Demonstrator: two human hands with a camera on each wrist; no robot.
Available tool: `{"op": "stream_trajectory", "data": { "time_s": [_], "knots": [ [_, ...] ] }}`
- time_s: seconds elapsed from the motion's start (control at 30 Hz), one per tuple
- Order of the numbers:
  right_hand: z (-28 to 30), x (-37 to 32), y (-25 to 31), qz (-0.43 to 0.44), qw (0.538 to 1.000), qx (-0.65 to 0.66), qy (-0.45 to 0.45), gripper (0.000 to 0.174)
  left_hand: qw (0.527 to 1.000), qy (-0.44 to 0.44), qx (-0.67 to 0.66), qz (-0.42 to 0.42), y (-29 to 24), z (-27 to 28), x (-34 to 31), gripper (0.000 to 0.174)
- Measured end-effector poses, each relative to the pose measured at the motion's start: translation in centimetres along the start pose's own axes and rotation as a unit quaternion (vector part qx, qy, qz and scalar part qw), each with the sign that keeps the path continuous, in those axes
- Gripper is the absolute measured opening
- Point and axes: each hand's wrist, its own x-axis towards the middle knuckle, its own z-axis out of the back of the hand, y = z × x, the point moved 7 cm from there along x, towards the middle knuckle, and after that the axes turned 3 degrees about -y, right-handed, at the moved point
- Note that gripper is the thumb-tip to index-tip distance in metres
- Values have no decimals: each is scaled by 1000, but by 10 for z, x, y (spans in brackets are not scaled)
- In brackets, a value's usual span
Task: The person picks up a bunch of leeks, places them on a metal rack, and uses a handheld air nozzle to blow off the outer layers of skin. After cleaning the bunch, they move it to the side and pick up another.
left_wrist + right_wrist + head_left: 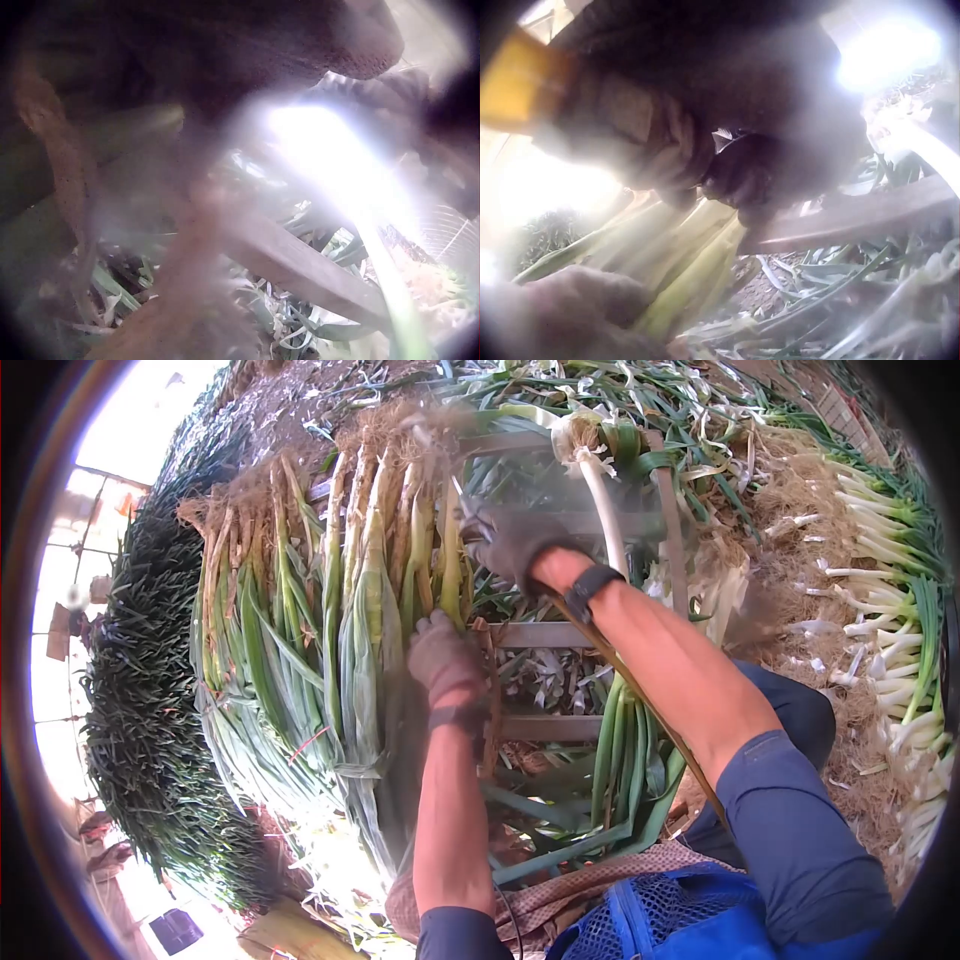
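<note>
My gloved left hand [445, 655] grips a long green onion [452, 560] at the right edge of a row of green onions, roots pointing away and leaves toward me. The gloved right hand [515, 540] holds an air blow gun [478, 525] with a thin nozzle near the roots; a hose [640, 690] runs back from it under the forearm. In the right wrist view, yellowish stalks [682, 270] lie below that dark glove, with my left hand [585, 307] across them. Glare and blur hide much of the left wrist view.
A metal frame [550, 635] stands right of the row, with a white-stemmed onion [600, 510] lying across it. Leaf scraps [560, 685] litter the ground beneath. Cleaned onions [900, 630] lie at far right beside root debris [790, 610]. A dark green leafy pile [150, 660] rises at left.
</note>
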Motion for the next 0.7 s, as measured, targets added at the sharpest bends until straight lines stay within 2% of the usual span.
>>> {"op": "stream_trajectory", "data": {
  "time_s": [0.1,0.2,0.23,0.33,0.43,0.53,0.6,0.67,0.7],
  "knots": [
    [-2,33,-10,-19,1000,-10,-2,50,1000,8,-7,7,0,3,3,57],
    [-12,36,-27,-30,999,20,8,51,998,27,-30,41,1,6,4,60],
    [1,17,-17,-11,1000,22,-5,55,997,35,-41,57,0,7,4,61],
    [-6,-30,-20,56,997,53,7,58,988,125,-56,70,-8,7,-2,60],
    [-4,-99,-14,-61,991,30,119,68,982,159,-57,86,-21,8,-20,64],
    [-9,-115,-17,-26,999,-2,44,69,983,139,-95,71,-20,4,-29,71],
    [-2,-100,-20,-43,998,8,45,63,986,120,-106,39,-21,4,-33,75],
    [3,-66,-19,7,1000,-18,-11,45,987,120,-100,26,-21,5,-30,79],
    [5,-49,-18,12,999,-31,-17,42,987,131,-88,27,-20,3,-29,79]
  ]
}}
